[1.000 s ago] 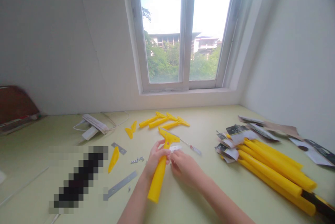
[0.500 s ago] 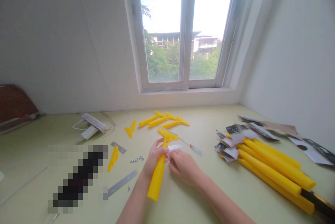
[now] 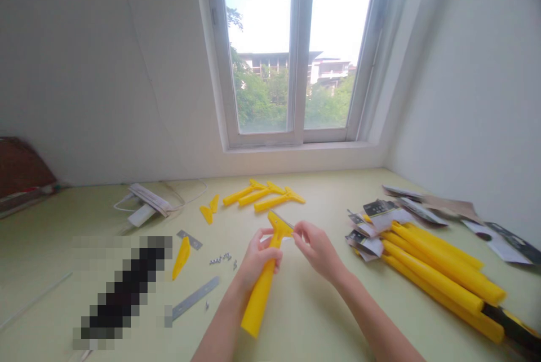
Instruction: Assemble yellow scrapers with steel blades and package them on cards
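A yellow scraper (image 3: 262,294) slants up the middle of the table, its flared head at the far end and a thin metal edge along the head. My left hand (image 3: 257,257) is wrapped round its neck just below the head. The fingers of my right hand (image 3: 315,246) are pinched together at the right end of the head; whatever they hold is too small to make out. Left of my left hand lies a cluster of small screws (image 3: 220,259). Beyond those are a long metal blade (image 3: 195,296), a short metal blade (image 3: 192,240) and a yellow plastic cover (image 3: 181,259).
Several yellow scrapers (image 3: 270,202) lie beyond my hands, near two small yellow pieces (image 3: 206,215). At right is a pile of yellow tubular handles (image 3: 439,272) with packaging cards (image 3: 389,212). A power strip (image 3: 150,199) with cables sits back left; a pixelated dark object (image 3: 122,294) lies front left.
My right hand has risen from the table beside the handle to the right end of the scraper's head. The scraper, still in my left hand, has shifted slightly right and turned.
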`<state>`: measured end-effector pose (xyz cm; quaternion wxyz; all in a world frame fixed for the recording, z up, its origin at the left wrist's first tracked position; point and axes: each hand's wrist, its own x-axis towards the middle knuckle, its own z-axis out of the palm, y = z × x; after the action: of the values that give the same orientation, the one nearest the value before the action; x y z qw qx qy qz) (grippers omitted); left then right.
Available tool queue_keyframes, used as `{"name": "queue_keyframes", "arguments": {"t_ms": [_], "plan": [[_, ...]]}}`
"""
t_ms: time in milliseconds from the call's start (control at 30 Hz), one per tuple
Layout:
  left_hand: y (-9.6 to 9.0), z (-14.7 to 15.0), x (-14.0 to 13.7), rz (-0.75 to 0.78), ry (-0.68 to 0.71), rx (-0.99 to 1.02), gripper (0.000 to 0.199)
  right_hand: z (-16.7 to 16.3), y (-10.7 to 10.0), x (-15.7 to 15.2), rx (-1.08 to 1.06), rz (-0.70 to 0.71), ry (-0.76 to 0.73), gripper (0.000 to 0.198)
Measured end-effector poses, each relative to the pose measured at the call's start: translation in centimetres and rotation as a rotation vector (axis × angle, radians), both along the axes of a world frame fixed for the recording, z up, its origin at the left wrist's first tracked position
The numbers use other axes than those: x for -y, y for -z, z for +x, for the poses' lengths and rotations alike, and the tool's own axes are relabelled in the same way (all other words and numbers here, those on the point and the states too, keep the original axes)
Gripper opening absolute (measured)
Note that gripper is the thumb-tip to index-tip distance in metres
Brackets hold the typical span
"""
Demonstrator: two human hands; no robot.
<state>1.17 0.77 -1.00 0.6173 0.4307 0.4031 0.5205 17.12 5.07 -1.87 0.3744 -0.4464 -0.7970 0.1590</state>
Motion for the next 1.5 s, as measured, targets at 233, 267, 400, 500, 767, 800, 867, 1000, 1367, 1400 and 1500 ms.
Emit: {"name": "queue_keyframes", "arguments": {"t_ms": [233,267,400,500,767,800,867,1000,1367,1400,1500], "plan": [[0.3,0.2,0.2,0.021,0.060,0.026,0.039,-0.1,-0.3,0.4,0.134,0.075,0.052,0.009],[0.3,0.3,0.2,0.023,0.064,0.030,0.038,0.0,-0.4,0.4,0.149,0.092,0.058,0.009],[0.5,0.3,0.2,0.037,0.080,0.040,0.037,0.0,-0.6,0.5,0.161,0.109,0.054,0.008],[0.5,0.2,0.1,0.040,0.088,0.043,0.038,0.1,-0.6,0.4,0.125,0.093,0.021,0.009],[-0.3,0.1,0.3,-0.055,0.038,0.032,0.042,0.2,-0.4,0.1,-0.057,0.053,-0.063,0.012],[-0.3,0.1,0.2,-0.065,0.034,0.042,0.043,0.1,-0.3,0.0,-0.082,0.045,-0.061,0.013],[-0.2,0.0,0.0,-0.087,0.025,0.076,0.046,0.1,-0.2,-0.1,-0.138,0.028,-0.055,0.014],[0.1,-0.2,-0.5,-0.117,0.037,0.115,0.049,0.1,-0.1,-0.4,-0.323,-0.079,0.005,0.017],[-1.2,0.3,0.7,-0.105,0.047,0.133,0.045,0.0,0.1,-0.1,-1.025,-1.037,-0.186,0.014],[-1.2,0.3,0.7,-0.103,0.046,0.130,0.045,0.0,0.2,0.0,-1.031,-1.064,-0.178,0.014],[-1.1,0.3,0.5,-0.094,0.044,0.113,0.045,-0.1,0.3,0.0,-1.022,-1.051,-0.167,0.014]]}}
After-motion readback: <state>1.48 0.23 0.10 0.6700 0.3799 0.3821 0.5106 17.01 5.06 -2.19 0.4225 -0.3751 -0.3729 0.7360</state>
